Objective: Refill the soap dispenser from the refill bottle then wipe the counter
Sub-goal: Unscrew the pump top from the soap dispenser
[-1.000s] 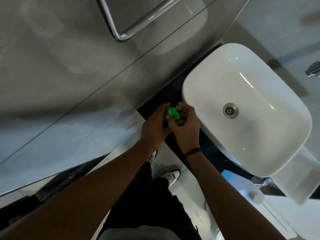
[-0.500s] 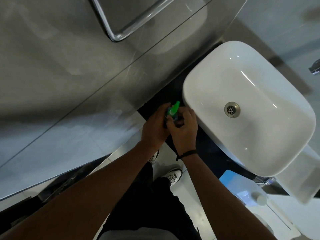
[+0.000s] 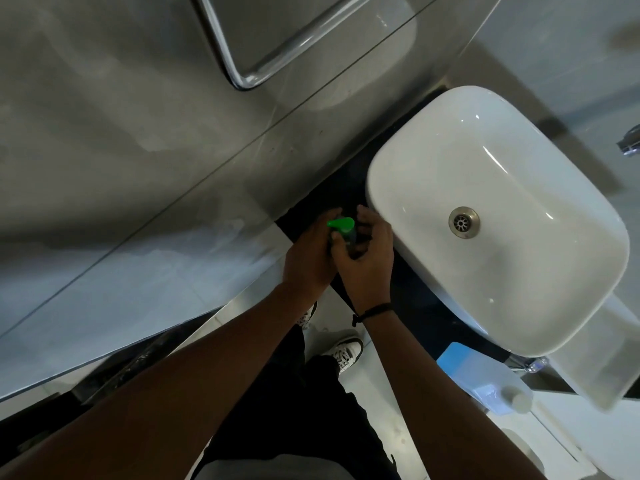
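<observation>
The soap dispenser (image 3: 343, 228) has a bright green pump head and a dark body, and it stands on the black counter (image 3: 301, 220) just left of the basin. My left hand (image 3: 310, 258) wraps the dispenser's body from the left. My right hand (image 3: 369, 261) is closed around the neck under the pump head. The body is mostly hidden by my fingers. The refill bottle (image 3: 485, 379), a translucent blue-tinted jug with a white cap, stands at the lower right, apart from both hands.
A white oval basin (image 3: 433, 161) with a metal drain (image 3: 464, 222) sits on the counter to the right. A grey wall with a chrome rail (image 3: 249, 76) lies to the left. A chrome tap (image 3: 630, 142) shows at the right edge. My shoes stand on the floor below.
The green pump head has turned between frames, its nozzle now pointing left. Both hands stay on the dispenser, and the view has shifted slightly.
</observation>
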{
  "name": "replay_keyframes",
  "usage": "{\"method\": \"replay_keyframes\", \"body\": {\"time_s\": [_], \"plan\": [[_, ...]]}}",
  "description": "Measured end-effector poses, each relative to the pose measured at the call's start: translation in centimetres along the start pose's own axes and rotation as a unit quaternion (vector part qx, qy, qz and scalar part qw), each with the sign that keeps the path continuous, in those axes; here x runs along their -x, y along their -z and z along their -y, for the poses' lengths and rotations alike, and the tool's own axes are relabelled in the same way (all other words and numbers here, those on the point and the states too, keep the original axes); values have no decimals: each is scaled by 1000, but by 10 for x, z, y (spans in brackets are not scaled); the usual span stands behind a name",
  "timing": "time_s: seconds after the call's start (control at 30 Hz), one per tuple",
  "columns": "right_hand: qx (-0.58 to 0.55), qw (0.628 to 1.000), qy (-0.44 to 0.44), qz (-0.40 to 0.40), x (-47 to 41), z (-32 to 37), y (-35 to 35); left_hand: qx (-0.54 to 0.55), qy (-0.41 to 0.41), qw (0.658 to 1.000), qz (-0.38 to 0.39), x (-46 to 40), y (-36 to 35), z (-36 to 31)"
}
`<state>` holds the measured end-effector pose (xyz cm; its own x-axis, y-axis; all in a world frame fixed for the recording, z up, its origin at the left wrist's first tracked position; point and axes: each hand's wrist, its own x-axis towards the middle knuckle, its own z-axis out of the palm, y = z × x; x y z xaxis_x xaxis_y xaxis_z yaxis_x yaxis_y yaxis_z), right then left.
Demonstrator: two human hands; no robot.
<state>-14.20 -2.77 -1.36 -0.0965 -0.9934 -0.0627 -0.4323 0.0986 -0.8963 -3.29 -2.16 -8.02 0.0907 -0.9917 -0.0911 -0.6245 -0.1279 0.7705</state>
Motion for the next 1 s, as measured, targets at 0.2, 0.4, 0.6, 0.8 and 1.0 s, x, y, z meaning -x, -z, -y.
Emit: {"method": "replay_keyframes", "body": {"time_s": [0.2, 0.4, 0.6, 0.8, 1.0], "plan": [[11, 1000, 20, 8, -2, 0, -1, -14, -32, 999, -9, -1, 1, -3], [-20, 999, -19, -45, 1, 5, -5, 6, -9, 1000, 1, 0, 4, -6], [-24, 1000, -13, -11, 5, 5, -5, 23, -4, 1000, -1, 2, 8, -11], [1, 1000, -12, -20, 2, 0, -7, 25, -18, 1000, -1, 2, 9, -12], [-5, 1000, -16, -5, 5, 5, -6, 30, -4, 999, -9, 2, 11, -13]]}}
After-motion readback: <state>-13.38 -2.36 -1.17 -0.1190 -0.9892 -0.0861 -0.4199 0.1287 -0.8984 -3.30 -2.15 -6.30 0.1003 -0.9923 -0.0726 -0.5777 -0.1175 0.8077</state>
